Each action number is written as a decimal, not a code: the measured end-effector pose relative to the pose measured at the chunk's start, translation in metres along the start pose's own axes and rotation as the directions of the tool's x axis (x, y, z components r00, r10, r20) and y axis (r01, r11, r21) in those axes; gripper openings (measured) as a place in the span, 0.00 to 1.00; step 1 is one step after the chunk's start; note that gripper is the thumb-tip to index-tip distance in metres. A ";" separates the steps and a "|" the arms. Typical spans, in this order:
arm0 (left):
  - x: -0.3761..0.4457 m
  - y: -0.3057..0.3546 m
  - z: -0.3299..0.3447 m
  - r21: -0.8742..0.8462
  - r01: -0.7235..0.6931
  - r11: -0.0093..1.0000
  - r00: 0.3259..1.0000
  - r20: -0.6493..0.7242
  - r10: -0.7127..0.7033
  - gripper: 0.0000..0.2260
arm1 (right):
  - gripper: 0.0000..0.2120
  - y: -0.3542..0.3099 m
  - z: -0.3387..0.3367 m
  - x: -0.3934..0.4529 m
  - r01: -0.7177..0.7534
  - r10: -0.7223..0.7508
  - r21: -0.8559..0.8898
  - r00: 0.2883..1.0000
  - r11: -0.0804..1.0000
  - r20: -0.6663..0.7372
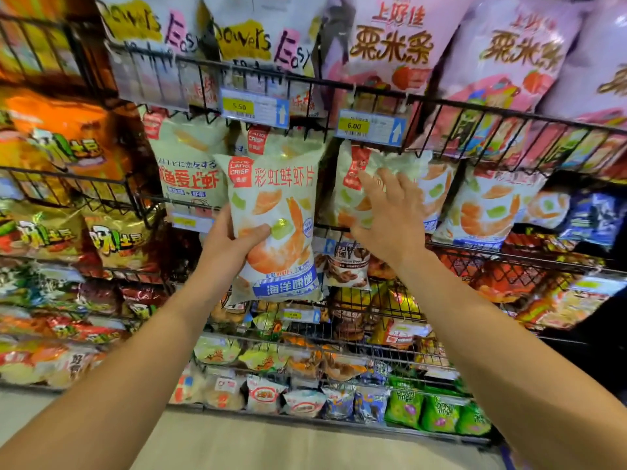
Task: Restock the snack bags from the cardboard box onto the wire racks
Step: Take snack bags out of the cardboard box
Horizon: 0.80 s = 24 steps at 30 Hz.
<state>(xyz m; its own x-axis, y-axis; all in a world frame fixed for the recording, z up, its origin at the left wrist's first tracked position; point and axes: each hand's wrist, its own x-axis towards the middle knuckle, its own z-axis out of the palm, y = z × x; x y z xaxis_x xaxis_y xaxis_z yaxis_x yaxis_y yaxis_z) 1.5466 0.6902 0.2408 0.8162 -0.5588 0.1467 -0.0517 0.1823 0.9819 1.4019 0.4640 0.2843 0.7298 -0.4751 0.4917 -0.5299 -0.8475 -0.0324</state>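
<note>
The left hand (234, 244) grips a pale, puffy plastic snack bag printed with an orange prawn and red lettering (276, 225), thumb curled across its front and fingers hidden behind, holding it upright in front of the black wire rack (475, 247). Just right of that bag, the right hand (390, 212) is spread open with straight fingers, its fingertips (364, 176) touching a matching prawn-printed bag standing in the rack (353, 184), below the yellow "6.00" price tag (369, 127).
</note>
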 end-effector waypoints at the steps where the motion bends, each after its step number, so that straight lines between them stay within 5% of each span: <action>1: 0.000 -0.001 -0.002 0.006 0.009 1.000 1.000 0.020 -0.009 0.26 | 0.39 0.000 -0.001 0.006 -0.026 0.026 -0.013 0.999 1.000 0.046; 8: -0.007 -0.013 -0.012 0.008 0.078 0.997 0.996 0.038 -0.079 0.26 | 0.41 -0.012 -0.022 0.034 -0.125 0.124 -0.010 0.968 0.992 0.219; 14: -0.016 -0.012 0.008 0.047 0.066 0.997 0.990 0.125 -0.072 0.29 | 0.33 -0.012 -0.027 -0.020 -0.065 0.080 0.227 0.995 0.972 -0.059; 16: -0.019 -0.010 0.030 0.067 0.037 0.997 0.985 0.167 -0.047 0.31 | 0.28 -0.014 -0.044 -0.041 -0.227 0.210 0.531 0.973 0.816 0.094; 18: -0.023 -0.010 0.060 0.113 -0.011 0.994 0.974 0.225 -0.014 0.33 | 0.24 -0.014 -0.062 -0.059 -0.462 0.216 0.753 0.887 0.469 0.409; 19: -0.026 -0.009 0.077 0.148 -0.051 0.988 0.964 0.264 0.010 0.35 | 0.20 -0.008 -0.065 -0.065 -0.500 0.194 0.796 0.866 0.341 0.461; 22: -0.032 -0.009 0.127 0.224 -0.144 0.964 0.923 0.382 0.049 0.45 | 0.17 0.024 -0.070 -0.076 -0.383 0.267 0.871 0.913 0.309 0.307; 24: -0.033 -0.005 0.156 0.247 -0.183 0.952 0.888 0.457 0.052 0.45 | 0.27 0.052 -0.079 -0.080 -0.355 0.365 0.862 0.905 0.362 0.220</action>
<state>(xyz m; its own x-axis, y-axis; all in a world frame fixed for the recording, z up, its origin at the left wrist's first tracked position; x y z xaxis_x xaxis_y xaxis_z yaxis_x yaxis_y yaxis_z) 1.4303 0.5816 0.2502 0.4592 -0.8564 0.2360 -0.3405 0.0756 0.9372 1.2824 0.4768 0.3122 0.5616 -0.7913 0.2419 -0.0786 -0.3420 -0.9364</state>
